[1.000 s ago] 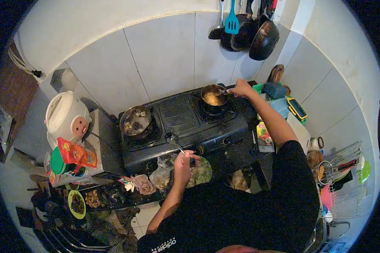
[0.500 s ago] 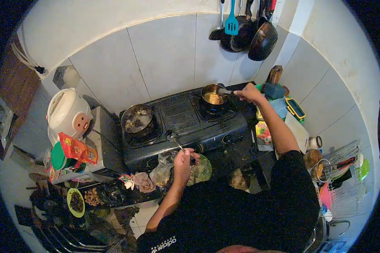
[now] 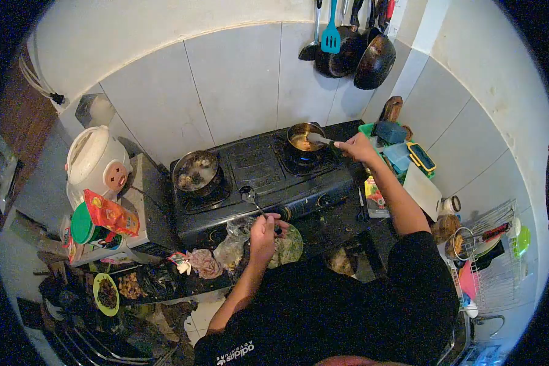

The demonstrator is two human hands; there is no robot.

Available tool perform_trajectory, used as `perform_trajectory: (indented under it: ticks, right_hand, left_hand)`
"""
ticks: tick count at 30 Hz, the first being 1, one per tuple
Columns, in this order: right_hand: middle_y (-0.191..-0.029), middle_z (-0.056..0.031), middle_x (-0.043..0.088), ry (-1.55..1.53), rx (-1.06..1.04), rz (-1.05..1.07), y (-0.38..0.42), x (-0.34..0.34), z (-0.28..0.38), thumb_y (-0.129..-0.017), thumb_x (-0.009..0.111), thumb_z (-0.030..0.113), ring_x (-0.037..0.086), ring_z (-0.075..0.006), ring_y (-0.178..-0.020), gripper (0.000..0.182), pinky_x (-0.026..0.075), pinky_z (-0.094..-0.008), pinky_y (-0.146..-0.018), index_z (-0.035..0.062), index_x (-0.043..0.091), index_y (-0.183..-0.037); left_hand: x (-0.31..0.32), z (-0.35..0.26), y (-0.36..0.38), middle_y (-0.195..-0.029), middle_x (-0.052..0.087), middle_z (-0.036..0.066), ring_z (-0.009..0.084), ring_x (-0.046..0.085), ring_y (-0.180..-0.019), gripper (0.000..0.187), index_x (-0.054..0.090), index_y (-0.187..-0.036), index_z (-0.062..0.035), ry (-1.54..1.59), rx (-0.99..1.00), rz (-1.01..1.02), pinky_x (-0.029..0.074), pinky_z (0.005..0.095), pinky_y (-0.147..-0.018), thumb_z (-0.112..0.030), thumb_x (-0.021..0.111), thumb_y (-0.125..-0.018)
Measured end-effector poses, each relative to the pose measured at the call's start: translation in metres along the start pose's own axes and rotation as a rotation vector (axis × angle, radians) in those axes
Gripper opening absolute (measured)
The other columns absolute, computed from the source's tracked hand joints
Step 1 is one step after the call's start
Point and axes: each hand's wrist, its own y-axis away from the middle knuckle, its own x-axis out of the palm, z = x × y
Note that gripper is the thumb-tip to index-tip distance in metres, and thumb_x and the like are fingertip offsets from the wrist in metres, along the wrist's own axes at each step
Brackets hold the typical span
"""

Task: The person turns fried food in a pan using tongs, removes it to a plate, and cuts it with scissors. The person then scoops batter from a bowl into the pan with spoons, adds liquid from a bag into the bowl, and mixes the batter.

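Black two-burner stove [image 3: 259, 168] on the dark worktop [image 3: 335, 229], set back toward the wall. Wide pan [image 3: 196, 174] at the stove's left end, cloudy liquid and lumps inside. Smaller pot [image 3: 306, 136] near the back right corner, yellowish contents, blue flame under it. Green-rimmed bowl [image 3: 291, 245] near the worktop's front edge, clear plastic bag [image 3: 230, 251] to its left.

Right hand [image 3: 358, 149]: closed around the handle of a grey utensil [image 3: 321, 139], off the pot's right side, just beyond the rim. Utensil's long axis slants from hand down-right to tip up-left; tip reaches inside the pot. Can't tell if it touches the bottom. Right hand is clearly the nearer one to the pot.

Left hand [image 3: 262, 239]: gripping a spoon [image 3: 248, 194], fingers partly curled, over the stove's front edge, beside the bowl. Spoon's long axis runs from hand up-left, head above the stove top between the two burners, apart from both pan and pot.

Vs. earlier frame: right hand sits lower relative to the pot, toward the stove's front; utensil slants more; pale lump in the pot less visible. Left hand and spoon about the same.
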Motion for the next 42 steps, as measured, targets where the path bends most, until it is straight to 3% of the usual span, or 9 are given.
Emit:
perform_trajectory:
  ticks: [5,10,12,13,16,26,32,37,42]
  right_hand:
    - [-0.050,-0.0061,0.058,-0.069,0.088,0.104,0.009,-0.005,0.003,-0.076,0.073,0.054,0.050,-0.0153,-0.038,0.054,0.040,-0.0304,-0.041,0.0032,0.066,-0.058]
    - [-0.048,-0.0001,0.050,-0.213,0.394,0.183,0.027,-0.010,0.021,-0.079,0.070,0.053,0.038,-0.0085,-0.035,0.049,0.023,-0.0258,-0.033,0.0091,0.058,-0.061]
    - [-0.049,0.0001,0.050,-0.253,0.384,0.183,0.036,-0.011,0.031,-0.079,0.071,0.052,0.037,-0.0081,-0.035,0.048,0.023,-0.0254,-0.033,0.0091,0.058,-0.061]
    - [-0.051,0.0004,0.051,-0.292,0.373,0.181,0.039,-0.012,0.032,-0.079,0.071,0.051,0.037,-0.0076,-0.036,0.048,0.023,-0.0249,-0.033,0.0090,0.058,-0.061]
    - [-0.048,0.0047,0.044,-0.253,0.389,0.179,0.033,-0.006,0.016,-0.081,0.069,0.053,0.035,-0.0047,-0.036,0.048,0.016,-0.0228,-0.033,0.0106,0.057,-0.062]
    - [-0.049,0.0025,0.047,-0.424,0.380,0.137,0.035,0.014,-0.001,-0.080,0.071,0.050,0.036,-0.0054,-0.036,0.047,0.019,-0.0228,-0.032,0.0083,0.059,-0.063]
    - [-0.049,0.0002,0.048,-0.506,0.362,0.117,0.040,0.016,0.003,-0.078,0.074,0.047,0.038,-0.0080,-0.036,0.048,0.023,-0.0252,-0.033,0.0048,0.059,-0.063]
    - [-0.049,0.0005,0.047,-0.767,0.380,0.167,0.039,0.027,-0.013,-0.080,0.073,0.047,0.037,-0.0067,-0.036,0.047,0.022,-0.0251,-0.032,0.0035,0.060,-0.066]
    - [-0.049,0.0015,0.047,-0.698,0.412,0.176,0.044,0.026,-0.012,-0.081,0.072,0.046,0.036,-0.0061,-0.036,0.047,0.021,-0.0245,-0.033,0.0035,0.060,-0.066]
  left_hand:
    - [0.004,-0.004,0.000,-0.084,0.066,0.009,0.0140,0.061,-0.069,0.033,0.054,-0.109,-0.0007,-0.058,0.034,0.023,0.050,0.0266,-0.061,-0.031,0.041,-0.102]
    - [0.006,-0.024,-0.016,-0.079,0.065,0.009,0.0127,0.061,-0.069,0.036,0.056,-0.114,-0.0010,-0.157,-0.004,0.074,0.049,0.0277,-0.060,-0.032,0.044,-0.101]
    - [0.011,-0.042,-0.026,-0.074,0.066,0.015,0.0227,0.065,-0.066,0.032,0.058,-0.114,-0.0022,-0.636,0.197,0.073,0.049,0.0359,-0.060,-0.028,0.045,-0.100]
    - [0.014,-0.044,-0.035,-0.074,0.066,0.015,0.0227,0.065,-0.066,0.032,0.058,-0.114,-0.0022,-0.638,0.195,0.077,0.049,0.0359,-0.060,-0.028,0.045,-0.100]
    - [0.022,-0.048,-0.064,-0.079,0.064,0.025,0.0455,0.061,-0.073,0.026,0.060,-0.110,-0.0042,-0.929,0.449,0.045,0.049,0.0510,-0.065,-0.019,0.044,-0.097]
    - [0.048,-0.043,-0.131,-0.077,0.066,0.020,0.0370,0.066,-0.071,0.019,0.060,-0.102,-0.0009,-1.447,0.522,-0.076,0.052,0.0487,-0.064,-0.014,0.050,-0.091]
    - [0.057,-0.039,-0.152,-0.079,0.066,0.018,0.0356,0.066,-0.072,0.021,0.059,-0.100,-0.0008,-1.513,0.569,-0.065,0.053,0.0471,-0.064,-0.008,0.056,-0.080]
    - [0.061,-0.036,-0.164,-0.080,0.066,0.017,0.0340,0.067,-0.075,0.020,0.058,-0.098,-0.0020,-1.600,0.577,-0.034,0.053,0.0457,-0.064,-0.006,0.058,-0.078]
    - [0.062,-0.036,-0.170,-0.082,0.067,0.016,0.0331,0.067,-0.075,0.018,0.057,-0.094,-0.0031,-1.634,0.586,-0.015,0.053,0.0450,-0.064,-0.006,0.060,-0.076]
